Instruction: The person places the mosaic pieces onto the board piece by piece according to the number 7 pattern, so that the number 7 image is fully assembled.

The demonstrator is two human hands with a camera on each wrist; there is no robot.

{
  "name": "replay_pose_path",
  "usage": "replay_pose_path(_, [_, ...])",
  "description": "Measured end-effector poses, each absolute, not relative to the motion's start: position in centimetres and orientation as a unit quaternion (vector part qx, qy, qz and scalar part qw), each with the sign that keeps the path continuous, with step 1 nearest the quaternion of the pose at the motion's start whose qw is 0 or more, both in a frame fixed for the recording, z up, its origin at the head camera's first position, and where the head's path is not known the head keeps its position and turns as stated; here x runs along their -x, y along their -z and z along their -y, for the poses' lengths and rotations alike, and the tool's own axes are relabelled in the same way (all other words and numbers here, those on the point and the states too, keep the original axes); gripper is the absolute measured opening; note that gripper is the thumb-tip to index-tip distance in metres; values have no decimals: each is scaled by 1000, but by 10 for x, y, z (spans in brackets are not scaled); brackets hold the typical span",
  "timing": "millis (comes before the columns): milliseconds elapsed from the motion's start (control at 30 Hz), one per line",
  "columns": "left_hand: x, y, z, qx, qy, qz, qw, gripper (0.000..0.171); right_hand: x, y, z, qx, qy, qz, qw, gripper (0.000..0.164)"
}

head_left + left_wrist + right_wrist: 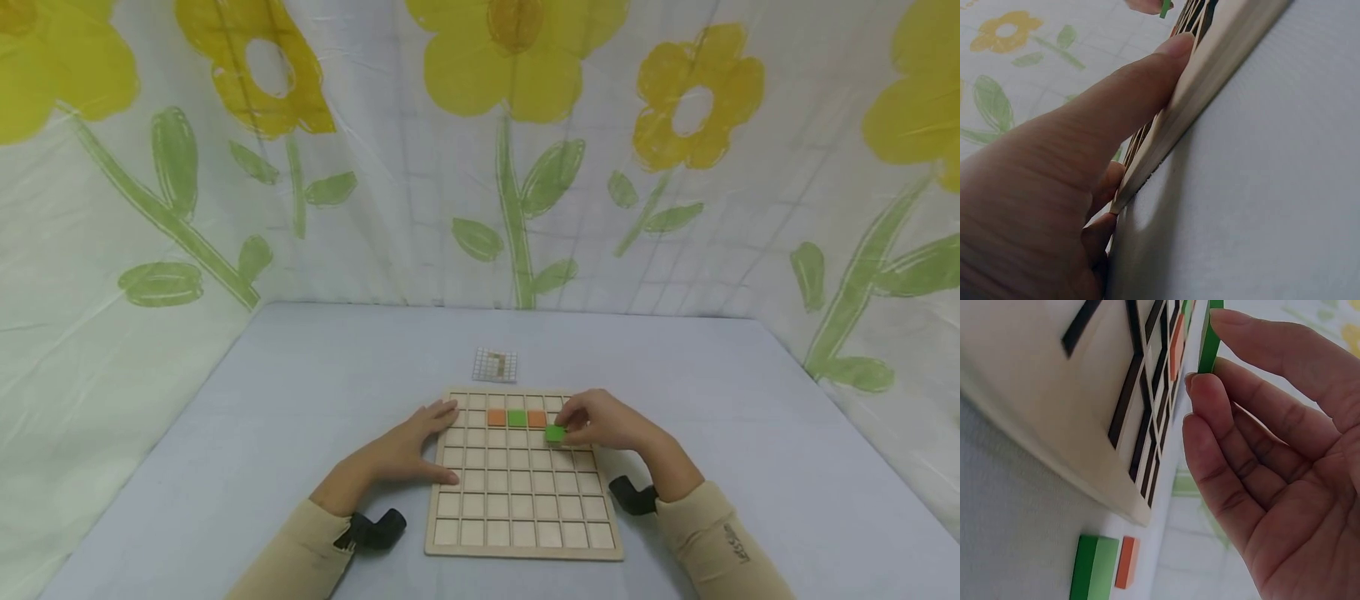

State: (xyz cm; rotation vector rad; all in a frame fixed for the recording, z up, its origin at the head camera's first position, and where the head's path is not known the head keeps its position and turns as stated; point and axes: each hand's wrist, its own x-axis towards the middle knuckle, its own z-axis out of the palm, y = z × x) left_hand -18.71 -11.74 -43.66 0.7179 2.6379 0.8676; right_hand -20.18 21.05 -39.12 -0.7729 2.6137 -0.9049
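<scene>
A wooden grid board (523, 552) lies flat on the table. In its upper rows sit an orange tile (497, 417), a green tile (517, 418) and another orange tile (536, 419), side by side. My right hand (609, 419) pinches a separate green tile (1210, 344) between thumb and fingers, just over the board and near the right end of that row. My left hand (401, 450) rests on the board's left edge with its fingers spread. Its thumb (1175, 53) touches the rim in the left wrist view.
Beyond the board lies a small card (495, 365) printed with a grid. In the right wrist view, a green block (1093, 569) and an orange block (1127, 562) stand on the table by the board's corner. A flower-patterned curtain (375, 250) hangs behind the table.
</scene>
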Motion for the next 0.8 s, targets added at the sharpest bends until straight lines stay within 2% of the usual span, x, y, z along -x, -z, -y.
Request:
replay_pose_path(533, [187, 435, 117, -249, -300, -911, 135, 100, 206, 393, -194, 262, 311, -901, 153, 18])
replay_pose_path(800, [187, 435, 117, -249, -298, -912, 133, 100, 206, 400, -194, 277, 319, -896, 137, 19])
